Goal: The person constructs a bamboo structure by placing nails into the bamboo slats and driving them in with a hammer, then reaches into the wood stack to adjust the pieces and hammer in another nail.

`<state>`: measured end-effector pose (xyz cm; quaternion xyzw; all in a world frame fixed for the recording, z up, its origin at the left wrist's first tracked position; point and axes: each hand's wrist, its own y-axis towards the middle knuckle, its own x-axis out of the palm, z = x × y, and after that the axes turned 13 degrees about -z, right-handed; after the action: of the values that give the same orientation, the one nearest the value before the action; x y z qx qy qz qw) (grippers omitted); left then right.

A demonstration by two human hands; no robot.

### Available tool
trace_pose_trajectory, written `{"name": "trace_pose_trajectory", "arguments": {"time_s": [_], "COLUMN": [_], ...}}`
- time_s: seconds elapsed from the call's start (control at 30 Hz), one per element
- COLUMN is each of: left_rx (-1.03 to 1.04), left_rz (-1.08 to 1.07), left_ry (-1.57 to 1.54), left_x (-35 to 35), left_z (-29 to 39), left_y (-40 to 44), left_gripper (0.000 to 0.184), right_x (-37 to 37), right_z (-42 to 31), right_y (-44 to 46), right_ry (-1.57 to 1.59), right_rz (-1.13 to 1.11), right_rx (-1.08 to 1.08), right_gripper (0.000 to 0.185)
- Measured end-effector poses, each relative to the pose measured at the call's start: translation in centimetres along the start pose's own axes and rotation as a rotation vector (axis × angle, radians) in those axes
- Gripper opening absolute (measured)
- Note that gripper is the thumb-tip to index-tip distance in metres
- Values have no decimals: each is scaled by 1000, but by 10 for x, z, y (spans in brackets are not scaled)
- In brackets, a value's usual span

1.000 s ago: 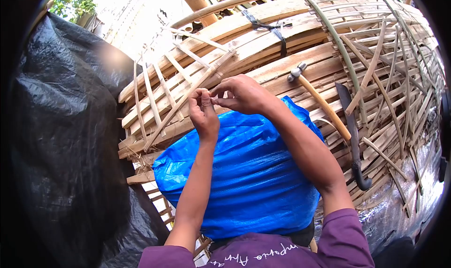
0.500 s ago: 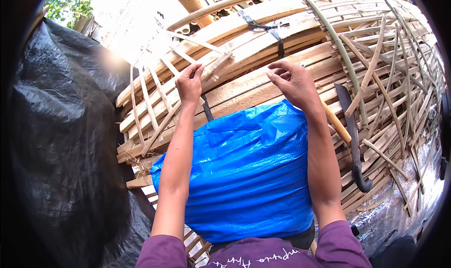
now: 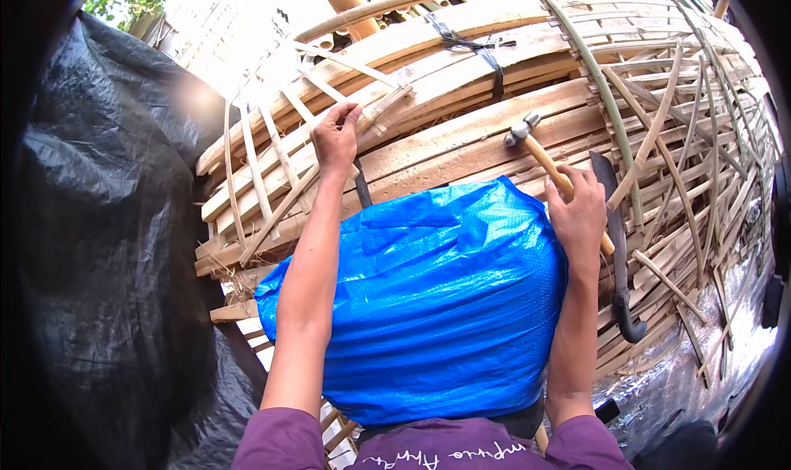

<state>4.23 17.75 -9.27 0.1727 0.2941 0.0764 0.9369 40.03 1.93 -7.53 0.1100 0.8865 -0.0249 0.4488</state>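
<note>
My right hand (image 3: pixel 578 210) is on the wooden handle of a ball-peen hammer (image 3: pixel 540 154), with fingers curled over it and thumb alongside. The hammer lies on split bamboo slats (image 3: pixel 461 145), its metal head pointing away from me. My left hand (image 3: pixel 336 140) is raised over the slats, thumb and fingertips pinched together. Whatever is in that pinch is too small to make out. Close beside it is the end of a bundle of thin bamboo strips (image 3: pixel 387 106). Just right of the hammer lies a machete (image 3: pixel 620 260) with a dark blade and a hooked black handle.
A blue tarp (image 3: pixel 437 305) covers my lap. Black plastic sheeting (image 3: pixel 115 223) hangs at the left. Woven bamboo strips (image 3: pixel 676 140) spread on the right, with loose ends sticking out. A black tie (image 3: pixel 470 46) binds the far slats. Silvery sheeting (image 3: pixel 667 408) lies at lower right.
My right hand has moved down and back from above the slats onto the hammer's handle, leaving the hammer head in sight. The left hand stays pinched in nearly the same place.
</note>
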Motion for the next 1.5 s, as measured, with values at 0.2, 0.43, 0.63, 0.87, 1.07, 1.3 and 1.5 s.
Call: {"name": "trace_pose_trajectory", "arguments": {"time_s": [0.2,0.43,0.63,0.87,1.07,1.3,1.5], "left_rx": [16,54,15,-12,-20,-58,-33], "left_rz": [7,30,-17,-15,-2,-26,8], "left_ry": [47,12,-20,-113,-51,-247,-214], "left_x": [3,6,6,3,3,4,8], "left_z": [4,-1,-2,6,8,14,-3], "left_y": [-2,-2,-4,-5,-6,-8,-7], "left_gripper": [19,18,16,14,40,59,59], "right_x": [1,-4,8,-11,-39,18,49], "right_z": [37,33,41,16,-66,-139,-149], "right_y": [-12,-10,-11,-1,30,58,48], "right_ry": [-178,-237,-259,-301,37,634,458], "right_rz": [-8,-123,-134,-153,-180,-570,-593], "right_rx": [-61,5,-63,-136,-274,-414,-423], "right_gripper": [41,38,33,28,29,37,34]}}
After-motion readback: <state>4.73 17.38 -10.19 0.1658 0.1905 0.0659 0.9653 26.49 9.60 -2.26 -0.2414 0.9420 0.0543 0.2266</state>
